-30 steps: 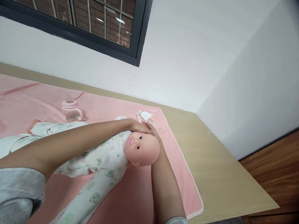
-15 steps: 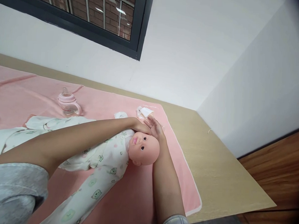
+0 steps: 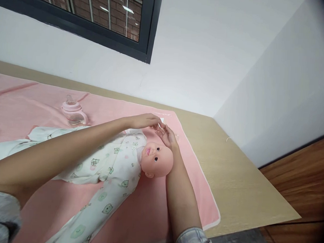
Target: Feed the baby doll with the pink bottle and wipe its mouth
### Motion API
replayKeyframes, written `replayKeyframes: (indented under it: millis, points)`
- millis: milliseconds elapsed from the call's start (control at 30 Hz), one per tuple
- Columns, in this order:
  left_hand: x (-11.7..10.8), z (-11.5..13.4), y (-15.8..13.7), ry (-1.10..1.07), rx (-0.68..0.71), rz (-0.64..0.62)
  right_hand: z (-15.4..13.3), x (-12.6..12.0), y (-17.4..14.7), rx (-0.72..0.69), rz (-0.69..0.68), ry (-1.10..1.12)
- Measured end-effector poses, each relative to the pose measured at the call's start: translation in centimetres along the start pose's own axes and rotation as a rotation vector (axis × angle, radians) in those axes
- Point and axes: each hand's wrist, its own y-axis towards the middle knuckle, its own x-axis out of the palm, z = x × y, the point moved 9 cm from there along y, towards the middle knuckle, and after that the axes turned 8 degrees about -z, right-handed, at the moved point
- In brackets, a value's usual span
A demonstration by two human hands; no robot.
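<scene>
- Tending to the baby doll (image 3: 114, 166), which is lying face up across the pink mat (image 3: 153, 207), head towards the mat's right end and legs running down to the lower left, dressed in a white sleepsuit printed with small green bears.
- Reaching the left hand (image 3: 146, 120) over the doll's chest, fingers stretched out loosely and gripping nothing, fingertips hovering just past the doll's shoulder and nearly meeting the other hand.
- Bringing the right hand (image 3: 168, 138) up along the far side of the doll's head (image 3: 157, 160), forearm lying beside the head, palm cupped and open, fingers slightly curled; not showing clearly whether the palm is touching the head.
- Judging the step in hand: working around the head and neck with both hands, nothing being pinched or lifted.
- Judging the handling: calling for a steady cupped palm at the head, since the hard round head could roll on the soft mat.
- Standing upright on the mat well beyond the doll's body: a clear baby bottle (image 3: 72, 112) with pink collar and handles, teat on; too small to tell whether anything is inside.
- Bearing the mat: a pale wooden table (image 3: 242, 189) in the corner of white walls, below a dark-framed window (image 3: 150, 28).
</scene>
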Motion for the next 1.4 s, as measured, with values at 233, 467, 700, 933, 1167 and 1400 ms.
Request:
replayKeyframes:
  millis: [233, 467, 700, 933, 1167, 1400]
  points:
    - [-3.7, 0.3, -6.3, 0.141, -0.074, 0.397, 1.8, -1.1, 0.8, 0.021, 0.078, 0.359]
    - [-2.9, 1.0, -10.2, 0.034, -0.075, 0.488, -0.6, -0.2, 0.4, -0.041, -0.034, 0.276]
    - [-3.2, 0.3, -11.8, -0.004, -0.083, 0.484, -5.5, 0.2, -1.0, -0.030, -0.054, 0.037]
    - [-3.2, 0.9, -12.1, 0.004, -0.025, 0.499, -11.5, 6.5, -3.5, -0.086, -0.247, -0.315]
    - [-3.4, 1.4, -12.5, 0.086, 0.031, 0.515, -14.0, 13.4, -6.5, -0.102, -0.442, -0.538]
    - [-2.7, 1.9, -12.4, 0.039, 0.071, 0.333, -14.4, 16.1, -8.1, -0.116, -0.541, -0.572]
